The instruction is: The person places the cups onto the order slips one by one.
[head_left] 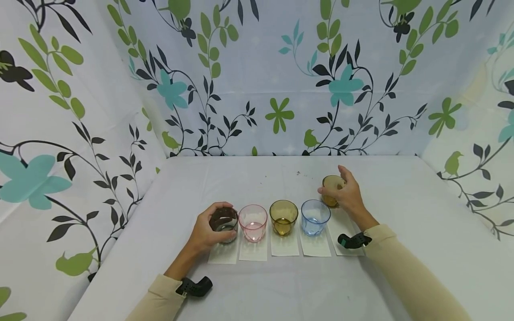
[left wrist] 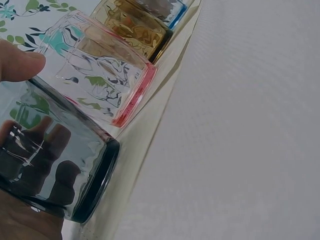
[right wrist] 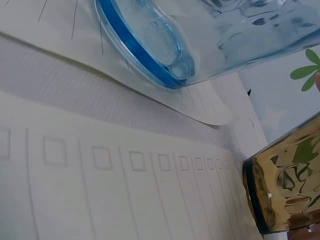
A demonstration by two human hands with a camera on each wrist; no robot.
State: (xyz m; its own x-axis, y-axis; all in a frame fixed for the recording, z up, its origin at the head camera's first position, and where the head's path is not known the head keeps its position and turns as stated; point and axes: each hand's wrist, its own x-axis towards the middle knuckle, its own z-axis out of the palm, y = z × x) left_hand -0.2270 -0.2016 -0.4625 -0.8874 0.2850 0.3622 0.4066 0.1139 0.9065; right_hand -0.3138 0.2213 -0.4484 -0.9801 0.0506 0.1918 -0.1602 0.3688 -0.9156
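Note:
At the left end of a row of tumblers, my left hand (head_left: pixel 207 229) grips a dark grey glass (left wrist: pixel 60 150), its fingers wrapped behind and thumb on the near side. My right hand (head_left: pixel 348 194) holds an amber glass (head_left: pixel 334 183) farther back on the right, thumb and fingers around its sides. Between the hands stand a pink glass (head_left: pixel 253 223), an olive-amber glass (head_left: pixel 283 218) and a blue glass (head_left: pixel 315 218). In the right wrist view the held amber glass (right wrist: pixel 287 185) shows at the right edge, most of the hand out of frame.
Paper slips lie side by side under and in front of the glasses; the rightmost slip (head_left: pixel 345 232) is printed with lines and small squares. A white cloth (head_left: pixel 261 290) covers the table. Leaf-patterned curtains (head_left: pixel 257 80) hang behind and at both sides.

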